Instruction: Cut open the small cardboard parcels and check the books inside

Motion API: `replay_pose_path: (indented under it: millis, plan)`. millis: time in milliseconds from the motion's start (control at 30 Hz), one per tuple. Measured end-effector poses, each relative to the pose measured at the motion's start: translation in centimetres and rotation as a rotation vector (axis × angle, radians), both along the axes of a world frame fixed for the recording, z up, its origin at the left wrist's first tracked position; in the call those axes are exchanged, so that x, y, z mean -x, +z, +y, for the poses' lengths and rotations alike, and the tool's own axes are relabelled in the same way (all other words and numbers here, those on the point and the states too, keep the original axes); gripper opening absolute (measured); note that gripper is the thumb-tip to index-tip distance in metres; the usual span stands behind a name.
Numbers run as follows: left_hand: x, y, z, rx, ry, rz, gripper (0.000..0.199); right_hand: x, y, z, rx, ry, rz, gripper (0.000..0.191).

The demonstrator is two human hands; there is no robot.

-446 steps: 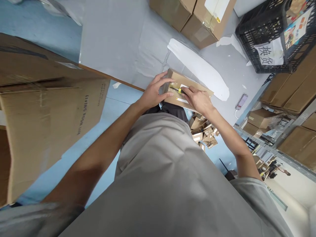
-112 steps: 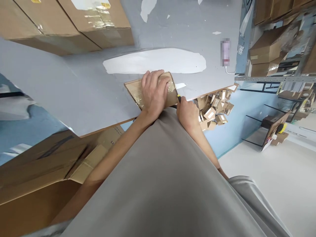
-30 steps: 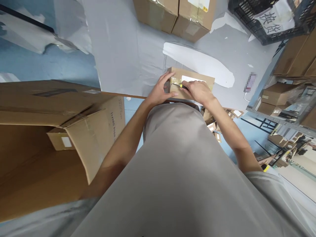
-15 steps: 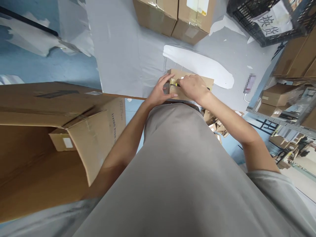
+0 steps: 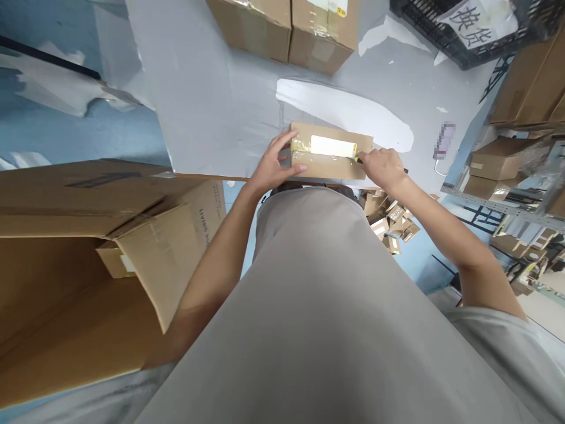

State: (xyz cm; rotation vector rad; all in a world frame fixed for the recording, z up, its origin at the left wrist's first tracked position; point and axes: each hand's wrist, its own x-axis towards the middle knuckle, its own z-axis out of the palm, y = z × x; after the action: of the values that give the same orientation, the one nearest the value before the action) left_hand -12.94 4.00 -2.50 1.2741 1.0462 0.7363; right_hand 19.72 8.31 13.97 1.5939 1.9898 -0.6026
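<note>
A small brown cardboard box lies at the near edge of the grey-covered table, with a white label and clear tape along its top seam. My left hand grips its left end, thumb along the near side and fingers at the far corner. My right hand is closed round a box cutter with a yellow front part. The cutter's tip meets the seam near the label's right end. Most of its handle is hidden in my fist.
Two taped cartons stand at the table's far side, with a black plastic crate to their right. A large open carton is at my left, a smaller box inside it. Flattened cardboard lies on the floor below the table.
My right hand has moved right with the box cutter, from the box's left part to its right end, uncovering the label. My left hand stays on the box's left end.
</note>
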Motion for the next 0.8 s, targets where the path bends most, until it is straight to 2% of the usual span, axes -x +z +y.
replay_pose_path:
  millis: [167,333,467,633,700,800]
  plan:
    - [-0.1,0.8,0.1,-0.005,-0.003,0.057,0.116,-1.5,-1.6,-0.4,-0.028,0.001,0.088,0.039]
    - [-0.5,2.5,0.0,0.003,-0.015,0.098,0.113,-5.8,-3.7,0.0,-0.046,-0.016,0.183,0.047]
    - [-1.0,3.2,-0.5,0.052,0.048,0.129,0.103,-7.9,-3.4,0.2,-0.002,0.023,0.195,0.05]
    - [-1.3,3.2,-1.2,0.142,0.185,0.18,0.1,-8.1,-1.9,0.6,0.134,0.144,0.115,0.05]
    - [-1.4,3.4,-1.4,0.159,0.207,0.234,0.105,-8.3,-2.0,0.7,0.154,0.18,0.119,0.048]
    - [-1.8,4.3,-1.5,0.175,0.213,0.323,0.112,-8.8,-3.1,0.7,0.173,0.219,0.17,0.046]
